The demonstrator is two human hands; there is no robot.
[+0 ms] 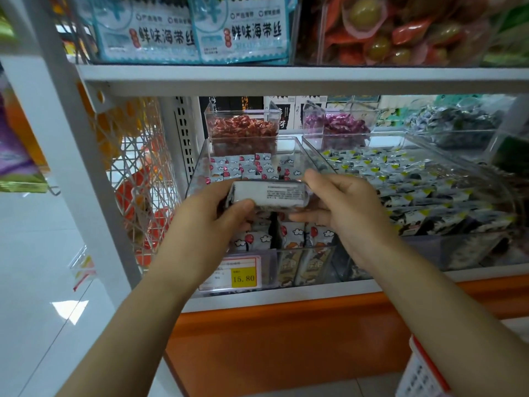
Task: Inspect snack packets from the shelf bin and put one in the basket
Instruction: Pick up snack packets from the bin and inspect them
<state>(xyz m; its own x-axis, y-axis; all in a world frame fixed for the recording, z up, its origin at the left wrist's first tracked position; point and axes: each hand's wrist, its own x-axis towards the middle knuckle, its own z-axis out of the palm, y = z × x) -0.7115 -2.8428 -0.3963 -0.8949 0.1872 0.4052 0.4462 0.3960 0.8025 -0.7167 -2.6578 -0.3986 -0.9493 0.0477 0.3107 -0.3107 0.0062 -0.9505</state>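
Note:
A small grey-white snack packet (274, 194) with fine print on its back is held level above the clear shelf bin (200, 159). My left hand (211, 216) grips its left end with the thumb across the front. My right hand (340, 204) pinches its right end between thumb and fingers. The bin below holds several matching packets (243, 167) printed with red balloons and clouds. A red and white basket (420, 371) shows only as a corner at the bottom right.
A yellow price tag (243, 277) reading 15.80 hangs on the bin's front. A second clear bin (429, 179) of dark packets sits to the right. Smaller tubs of red sweets (243, 128) and purple sweets (337, 126) stand behind. A white shelf edge (286, 78) runs overhead.

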